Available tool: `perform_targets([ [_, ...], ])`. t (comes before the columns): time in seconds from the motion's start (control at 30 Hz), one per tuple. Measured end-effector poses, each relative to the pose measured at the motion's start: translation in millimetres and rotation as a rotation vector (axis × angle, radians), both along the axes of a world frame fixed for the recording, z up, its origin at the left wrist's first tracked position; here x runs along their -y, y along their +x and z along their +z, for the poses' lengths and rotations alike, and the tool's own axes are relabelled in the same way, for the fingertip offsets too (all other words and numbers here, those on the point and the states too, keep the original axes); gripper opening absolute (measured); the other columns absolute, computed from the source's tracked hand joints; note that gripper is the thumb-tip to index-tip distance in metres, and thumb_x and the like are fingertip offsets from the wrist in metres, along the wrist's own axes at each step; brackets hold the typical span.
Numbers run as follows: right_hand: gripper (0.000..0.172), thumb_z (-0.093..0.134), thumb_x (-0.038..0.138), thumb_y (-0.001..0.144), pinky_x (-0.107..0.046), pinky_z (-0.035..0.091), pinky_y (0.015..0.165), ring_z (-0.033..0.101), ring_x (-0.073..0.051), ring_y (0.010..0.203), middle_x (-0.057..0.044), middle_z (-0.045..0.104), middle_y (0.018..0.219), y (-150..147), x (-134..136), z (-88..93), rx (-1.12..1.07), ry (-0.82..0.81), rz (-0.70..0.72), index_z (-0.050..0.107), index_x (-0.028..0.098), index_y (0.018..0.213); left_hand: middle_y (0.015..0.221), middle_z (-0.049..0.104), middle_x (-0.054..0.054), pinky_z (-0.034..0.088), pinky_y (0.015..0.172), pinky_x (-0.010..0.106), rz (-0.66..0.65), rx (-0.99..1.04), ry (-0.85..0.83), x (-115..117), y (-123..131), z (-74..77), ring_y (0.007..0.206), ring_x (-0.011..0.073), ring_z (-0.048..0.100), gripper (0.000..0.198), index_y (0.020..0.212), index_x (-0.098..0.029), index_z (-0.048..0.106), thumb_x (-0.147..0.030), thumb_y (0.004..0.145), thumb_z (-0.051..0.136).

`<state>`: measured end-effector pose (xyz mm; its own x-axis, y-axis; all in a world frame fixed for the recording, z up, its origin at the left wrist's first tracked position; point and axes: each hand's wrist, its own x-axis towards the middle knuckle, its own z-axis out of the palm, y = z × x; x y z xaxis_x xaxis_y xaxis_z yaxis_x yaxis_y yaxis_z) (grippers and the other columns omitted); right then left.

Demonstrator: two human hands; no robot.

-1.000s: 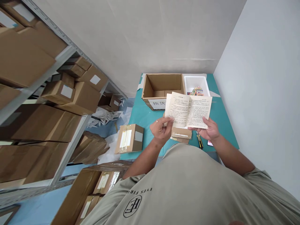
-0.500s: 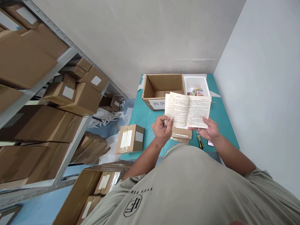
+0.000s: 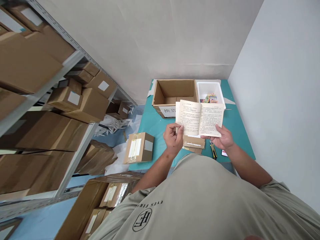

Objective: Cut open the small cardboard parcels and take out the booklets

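An open book (image 3: 211,115) with printed pages is held up over the table. My left hand (image 3: 174,136) pinches the lower corner of its left page, thumb in front. At the lower right corner, my right hand (image 3: 223,136) grips the other half, its thumb on the page and its fingers underneath. Partly hidden below the book lies a small taped cardboard box (image 3: 193,142). A yellow and black box cutter (image 3: 213,150) rests near my right hand.
On the teal table (image 3: 160,126) stand a large open carton (image 3: 175,87), a white bin (image 3: 208,87) with small colourful packets, and a taped box (image 3: 139,147) at the left edge. Shelves of cartons (image 3: 45,131) line the left side. An open carton (image 3: 85,206) of boxes stands below.
The top edge of the book's left page has dipped slightly. Both hands keep the same hold.
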<state>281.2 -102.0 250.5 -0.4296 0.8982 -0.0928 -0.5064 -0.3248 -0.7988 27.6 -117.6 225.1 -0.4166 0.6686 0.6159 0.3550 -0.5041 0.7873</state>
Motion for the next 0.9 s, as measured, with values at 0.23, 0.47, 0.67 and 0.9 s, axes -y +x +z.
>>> perform_targets([
  [0.23,0.053,0.077,0.045,0.108,-0.072,0.073,0.110,0.074,-0.038,0.151,-0.008,0.081,0.156,-1,-1,-2.3,0.002,-0.002,-0.007,0.066,0.036,0.158,0.071,0.057,-0.007,0.038,0.059,0.027,-0.016,0.063,-0.057,0,0,-7.7,0.056,0.0098,0.047,0.052,0.099,-0.024,0.065,-0.074,0.107,0.079],
  [0.47,0.052,0.078,0.046,0.107,-0.072,0.073,0.109,0.075,-0.038,0.149,-0.008,0.083,0.154,-2,-3,-12.5,0.016,-0.045,-0.030,0.068,0.034,0.156,0.073,0.057,-0.009,0.047,0.066,0.026,-0.138,0.206,-0.104,0,9,-14.6,0.061,0.0114,0.057,0.050,0.117,-0.027,0.060,-0.072,0.108,0.080],
  [0.67,0.052,0.079,0.047,0.107,-0.066,0.076,0.106,0.078,-0.037,0.145,-0.009,0.084,0.152,1,-3,-23.3,0.002,-0.071,-0.036,0.067,0.033,0.155,0.071,0.061,-0.009,0.052,0.063,0.025,-0.190,0.251,-0.119,0,14,-14.0,0.060,0.0132,0.063,0.051,0.122,-0.029,0.057,-0.072,0.109,0.080],
  [0.9,0.048,0.086,0.048,0.101,-0.053,0.079,0.092,0.085,-0.034,0.125,-0.006,0.089,0.134,-5,-7,-42.0,0.024,-0.085,-0.115,0.074,0.032,0.144,0.102,0.083,0.005,0.068,0.077,0.037,-0.242,0.079,-0.154,2,14,-19.6,0.081,0.0217,0.080,0.078,0.169,-0.030,0.048,-0.079,0.112,0.069],
])
